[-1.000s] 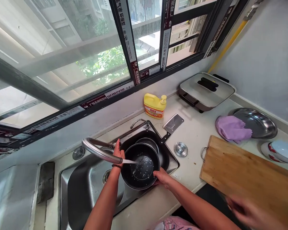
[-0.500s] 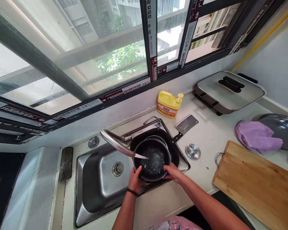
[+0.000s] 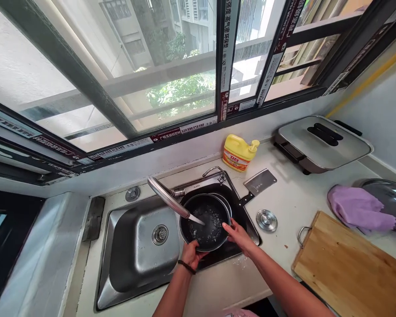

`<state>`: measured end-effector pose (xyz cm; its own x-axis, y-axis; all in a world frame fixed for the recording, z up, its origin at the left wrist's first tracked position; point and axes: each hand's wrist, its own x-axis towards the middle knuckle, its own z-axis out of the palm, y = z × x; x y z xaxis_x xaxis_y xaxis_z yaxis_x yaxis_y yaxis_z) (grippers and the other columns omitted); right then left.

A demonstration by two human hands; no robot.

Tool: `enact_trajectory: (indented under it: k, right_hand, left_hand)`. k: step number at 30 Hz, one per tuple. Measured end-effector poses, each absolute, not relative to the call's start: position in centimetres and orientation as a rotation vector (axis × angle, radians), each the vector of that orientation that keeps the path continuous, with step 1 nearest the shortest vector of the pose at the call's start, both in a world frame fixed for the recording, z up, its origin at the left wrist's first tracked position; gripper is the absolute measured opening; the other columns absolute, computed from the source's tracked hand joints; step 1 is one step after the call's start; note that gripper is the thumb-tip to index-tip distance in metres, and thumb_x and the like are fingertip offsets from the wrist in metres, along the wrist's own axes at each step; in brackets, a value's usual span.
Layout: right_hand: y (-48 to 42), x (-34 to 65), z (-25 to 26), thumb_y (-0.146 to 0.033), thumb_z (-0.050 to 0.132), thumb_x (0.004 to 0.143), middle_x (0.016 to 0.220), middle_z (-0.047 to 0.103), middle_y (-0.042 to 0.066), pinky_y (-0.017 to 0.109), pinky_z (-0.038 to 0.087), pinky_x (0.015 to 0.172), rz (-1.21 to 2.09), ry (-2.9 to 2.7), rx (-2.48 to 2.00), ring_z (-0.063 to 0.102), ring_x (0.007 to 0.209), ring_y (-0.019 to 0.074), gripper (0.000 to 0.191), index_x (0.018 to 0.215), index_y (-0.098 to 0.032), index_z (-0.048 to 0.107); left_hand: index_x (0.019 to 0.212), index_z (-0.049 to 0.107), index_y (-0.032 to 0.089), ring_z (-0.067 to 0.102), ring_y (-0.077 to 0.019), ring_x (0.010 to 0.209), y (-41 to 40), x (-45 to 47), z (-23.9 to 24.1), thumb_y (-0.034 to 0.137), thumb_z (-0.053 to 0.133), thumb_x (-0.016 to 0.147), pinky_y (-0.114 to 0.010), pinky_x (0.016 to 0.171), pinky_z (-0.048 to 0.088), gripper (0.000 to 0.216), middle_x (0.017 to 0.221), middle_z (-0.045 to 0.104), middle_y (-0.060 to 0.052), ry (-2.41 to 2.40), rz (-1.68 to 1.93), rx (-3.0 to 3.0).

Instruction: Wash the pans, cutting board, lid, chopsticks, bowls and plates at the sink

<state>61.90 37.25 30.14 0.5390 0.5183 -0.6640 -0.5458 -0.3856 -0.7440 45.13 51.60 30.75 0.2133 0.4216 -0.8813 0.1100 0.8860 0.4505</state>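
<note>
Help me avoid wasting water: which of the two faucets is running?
The thick faucet: its stream falls into the black pot. The slim faucet, behind the pot, shows no visible flow.

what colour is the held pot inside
The pot is black inside, seen best in the head view.

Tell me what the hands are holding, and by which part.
A black pot, held at its rim: left hand on the near left edge, right hand on the right.
</note>
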Motion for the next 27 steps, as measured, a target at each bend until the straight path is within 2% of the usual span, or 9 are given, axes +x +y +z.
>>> enact_trajectory:
  k: [3, 6, 12, 19, 23, 27]
  right_hand:
    - [36.8, 64.4, 29.9, -0.057, 0.071, 0.08, 0.142, 0.063, 0.015, 0.044, 0.047, 0.113, 0.92, -0.109, -1.708, 0.058, 0.134, 0.0295, 0.072, 0.14, -0.02, 0.059]
    - [37.2, 66.7, 30.2, -0.053, 0.069, 0.081, 0.136, 0.067, 0.016, 0.047, 0.046, 0.113, 0.789, -0.255, -1.844, 0.061, 0.129, 0.0308, 0.063, 0.132, -0.017, 0.066]
    - [43.1, 67.8, 33.4, -0.031, 0.065, 0.085, 0.124, 0.074, 0.007, 0.045, 0.043, 0.114, 0.658, -0.745, -1.887, 0.064, 0.121, 0.0261, 0.029, 0.11, -0.025, 0.078]
    - [49.9, 68.7, 35.0, -0.023, 0.062, 0.089, 0.115, 0.077, 0.006, 0.041, 0.048, 0.106, 0.782, -1.068, -1.889, 0.069, 0.11, 0.0251, 0.026, 0.109, -0.024, 0.079]
    - [51.9, 69.2, 34.8, -0.025, 0.063, 0.09, 0.113, 0.078, 0.007, 0.038, 0.053, 0.096, 0.811, -1.118, -1.911, 0.072, 0.1, 0.0237, 0.029, 0.114, -0.023, 0.078]
    - [53.6, 68.8, 35.1, -0.026, 0.063, 0.09, 0.115, 0.078, 0.006, 0.035, 0.053, 0.093, 0.848, -1.161, -1.887, 0.072, 0.1, 0.0224, 0.029, 0.115, -0.024, 0.078]
  left_hand:
    - [0.108, 0.063, 0.014, 0.073, -0.0213, 0.068, 51.0, 45.2, 30.8, -0.002, 0.054, 0.064, -0.043, 0.072, 0.064, 0.048, 0.079, 0.075, -0.007, 1.358, 0.196, 0.467]
    - [0.111, 0.063, 0.015, 0.072, -0.0212, 0.069, 50.9, 45.1, 30.9, -0.002, 0.053, 0.062, -0.044, 0.074, 0.064, 0.053, 0.08, 0.075, -0.006, 1.344, 0.227, 0.441]
    - [0.113, 0.062, 0.018, 0.073, -0.0228, 0.077, 49.7, 44.6, 31.3, 0.001, 0.054, 0.062, -0.046, 0.08, 0.062, 0.055, 0.081, 0.075, -0.005, 1.383, 0.22, 0.434]
    - [0.118, 0.06, 0.019, 0.072, -0.0217, 0.076, 49.8, 44.5, 31.5, 0.001, 0.054, 0.063, -0.045, 0.08, 0.062, 0.059, 0.086, 0.075, -0.005, 1.395, 0.226, 0.466]
    - [0.123, 0.057, 0.022, 0.074, -0.0228, 0.085, 49.7, 44.5, 31.4, 0.0, 0.054, 0.063, -0.044, 0.081, 0.062, 0.064, 0.098, 0.075, -0.006, 1.416, 0.244, 0.457]
    - [0.123, 0.056, 0.023, 0.074, -0.0237, 0.092, 49.4, 44.5, 31.2, 0.0, 0.054, 0.062, -0.044, 0.082, 0.062, 0.066, 0.105, 0.075, -0.008, 1.417, 0.249, 0.404]
